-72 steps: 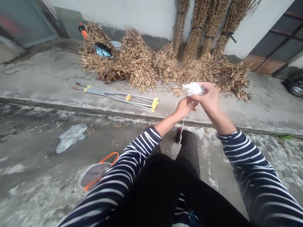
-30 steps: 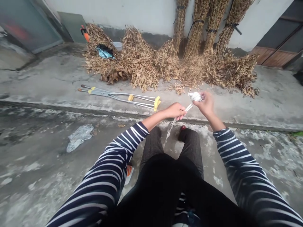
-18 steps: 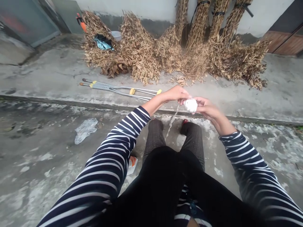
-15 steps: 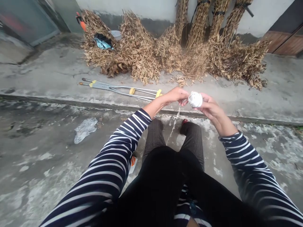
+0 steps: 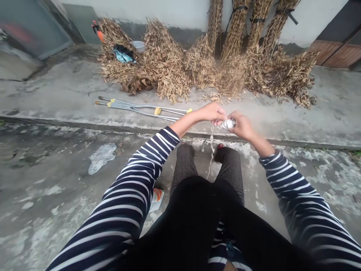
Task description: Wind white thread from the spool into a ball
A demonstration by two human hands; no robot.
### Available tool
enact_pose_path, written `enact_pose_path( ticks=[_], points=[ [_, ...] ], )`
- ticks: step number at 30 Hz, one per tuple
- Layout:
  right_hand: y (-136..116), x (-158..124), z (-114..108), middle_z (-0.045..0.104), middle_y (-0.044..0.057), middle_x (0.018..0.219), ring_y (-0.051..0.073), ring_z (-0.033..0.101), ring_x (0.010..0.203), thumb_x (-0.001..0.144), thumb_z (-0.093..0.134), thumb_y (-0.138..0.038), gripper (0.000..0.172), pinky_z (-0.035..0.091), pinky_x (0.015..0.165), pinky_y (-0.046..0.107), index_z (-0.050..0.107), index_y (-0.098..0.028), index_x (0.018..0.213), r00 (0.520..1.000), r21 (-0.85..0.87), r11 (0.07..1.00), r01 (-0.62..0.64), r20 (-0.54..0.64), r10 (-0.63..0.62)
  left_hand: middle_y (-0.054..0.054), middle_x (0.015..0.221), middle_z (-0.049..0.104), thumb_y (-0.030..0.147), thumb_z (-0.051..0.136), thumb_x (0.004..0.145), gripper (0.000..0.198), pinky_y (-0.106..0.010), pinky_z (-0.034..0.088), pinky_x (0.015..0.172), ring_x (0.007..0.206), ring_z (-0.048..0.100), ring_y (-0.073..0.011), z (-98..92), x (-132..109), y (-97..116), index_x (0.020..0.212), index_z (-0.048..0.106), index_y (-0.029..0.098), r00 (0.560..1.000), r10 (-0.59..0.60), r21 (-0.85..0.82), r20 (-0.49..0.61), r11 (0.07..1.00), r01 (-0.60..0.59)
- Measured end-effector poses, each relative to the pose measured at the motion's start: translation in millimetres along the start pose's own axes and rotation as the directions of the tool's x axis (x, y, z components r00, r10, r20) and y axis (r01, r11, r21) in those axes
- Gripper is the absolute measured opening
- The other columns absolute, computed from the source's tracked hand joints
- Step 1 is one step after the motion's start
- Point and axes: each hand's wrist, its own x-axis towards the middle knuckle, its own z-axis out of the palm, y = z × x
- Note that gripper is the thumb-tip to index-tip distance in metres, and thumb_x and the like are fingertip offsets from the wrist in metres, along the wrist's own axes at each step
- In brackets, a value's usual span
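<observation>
A: Entry one, ground and edges?

B: Concrete floor (image 5: pixel 50 195), stained, with open room to either side of the seated person's legs (image 5: pixel 208 169). A low step edge (image 5: pixel 70 126) runs across the view just beyond the feet, and a raised slab lies behind it.

A: What lies on the slab?

B: A pair of crutches (image 5: pixel 141 108), flat and roughly parallel to the step edge, with one end passing behind the left forearm. Behind them are heaps of dried plant stalks (image 5: pixel 175 71) against the wall, with tied bundles (image 5: pixel 237 26) standing upright. A blue cloth (image 5: pixel 122 56) and a pale bowl (image 5: pixel 138 46) sit on the left heap.

A: And on the lower floor?

B: A crumpled clear plastic bag (image 5: pixel 101 158), well apart to the left. An orange-and-white packet (image 5: pixel 156 197) lies just beside the left knee, partly hidden by the sleeve.

A: Hands?

B: Both are raised above the knees, out over the step edge and almost touching. The right hand (image 5: pixel 242 126) has its fingers curled closed round a ball of white string (image 5: pixel 228 123), mostly covering it. The left hand (image 5: pixel 213 113) has its fingertips pinched together on the loose strand (image 5: pixel 211 150) right beside the ball. The strand hangs down between the knees.
</observation>
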Motion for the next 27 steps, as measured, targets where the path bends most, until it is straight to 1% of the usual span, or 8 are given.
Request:
enact_pose_path(
  ticks=[3,6,9,12,16,20,24,27],
  points=[
    [-7.9,-11.1,-4.8,0.065,0.000,0.083,0.021,0.062,0.077,0.053,0.085,-0.028,0.040,0.053,0.068,0.034,0.064,-0.022,0.085,0.984,0.365,0.920,-0.143,0.152,0.092,-0.003,0.053,0.063,0.013,0.073,0.084,0.028,-0.021,0.043,0.056,0.047,0.054,-0.0071,-7.3,2.5,-13.6,0.057,0.066,0.011,0.995,0.053,0.076,-0.080,0.996,-0.047],
    [-19.5,-15.3,-9.4,0.066,-0.001,0.081,0.019,0.062,0.074,0.047,0.092,-0.031,0.050,0.056,0.062,0.032,0.062,-0.022,0.085,0.960,0.659,0.700,-0.275,0.232,0.159,-0.002,0.057,0.065,0.016,0.069,0.088,0.023,-0.020,0.043,0.057,0.051,0.057,-0.0074,2.4,3.1,-27.4,0.066,0.070,0.011,0.983,0.103,0.015,-0.150,0.995,-0.102],
    [-32.7,-16.0,-6.0,0.067,-0.002,0.085,0.018,0.063,0.073,0.045,0.094,-0.030,0.055,0.058,0.058,0.031,0.060,-0.024,0.088,0.962,0.769,0.583,-0.264,0.165,0.218,0.000,0.054,0.063,0.007,0.056,0.091,0.025,-0.019,0.041,0.052,0.048,0.056,-0.0077,24.1,0.5,-34.4,0.068,0.067,0.010,0.976,0.033,-0.112,-0.216,0.992,-0.059],
    [-42.5,-14.2,2.2,0.069,-0.002,0.090,0.018,0.064,0.070,0.048,0.092,-0.029,0.061,0.059,0.059,0.032,0.062,-0.027,0.101,0.963,0.795,0.553,-0.250,0.144,0.227,0.002,0.049,0.060,-0.004,0.046,0.088,0.033,-0.018,0.037,0.046,0.042,0.054,-0.0071,43.3,-4.5,-35.3,0.063,0.060,0.012,0.962,-0.079,-0.212,-0.261,0.977,0.023],
    [-39.5,-1.6,11.6,0.068,0.001,0.094,0.017,0.063,0.069,0.054,0.086,-0.033,0.053,0.059,0.064,0.034,0.066,-0.023,0.102,0.959,0.780,0.584,-0.223,0.067,0.277,0.002,0.049,0.060,0.002,0.047,0.095,0.033,-0.018,0.036,0.043,0.040,0.054,-0.0073,58.4,-13.8,-33.9,0.065,0.058,0.013,0.959,-0.168,-0.268,-0.230,0.958,0.103],
    [-15.0,17.1,15.9,0.063,0.001,0.091,0.016,0.057,0.069,0.052,0.086,-0.033,0.055,0.052,0.060,0.032,0.063,-0.020,0.101,0.924,0.607,0.777,-0.167,-0.180,0.338,0.002,0.050,0.061,0.010,0.051,0.099,0.029,-0.017,0.035,0.043,0.038,0.052,-0.0064,64.1,-26.1,-32.1,0.071,0.058,0.013,0.969,-0.220,-0.253,-0.115,0.949,0.185],
    [5.7,15.2,19.9,0.061,0.000,0.083,0.018,0.056,0.074,0.055,0.084,-0.027,0.047,0.049,0.068,0.032,0.066,-0.018,0.097,0.949,0.282,0.941,-0.186,-0.196,0.247,0.001,0.054,0.065,0.012,0.058,0.096,0.027,-0.016,0.037,0.046,0.043,0.055,-0.0052,42.9,-34.5,-24.4,0.069,0.062,0.011,0.981,-0.161,-0.151,-0.112,0.978,0.144],
    [7.1,3.5,25.4,0.062,0.002,0.091,0.020,0.058,0.082,0.056,0.080,-0.021,0.042,0.050,0.079,0.035,0.069,-0.019,0.097,0.972,0.142,0.982,-0.122,-0.184,0.147,-0.002,0.056,0.067,0.015,0.061,0.092,0.030,-0.019,0.043,0.053,0.047,0.056,-0.0064,16.2,-34.2,-17.1,0.062,0.065,0.011,0.996,-0.077,-0.044,-0.045,0.996,0.075]
  ],
)
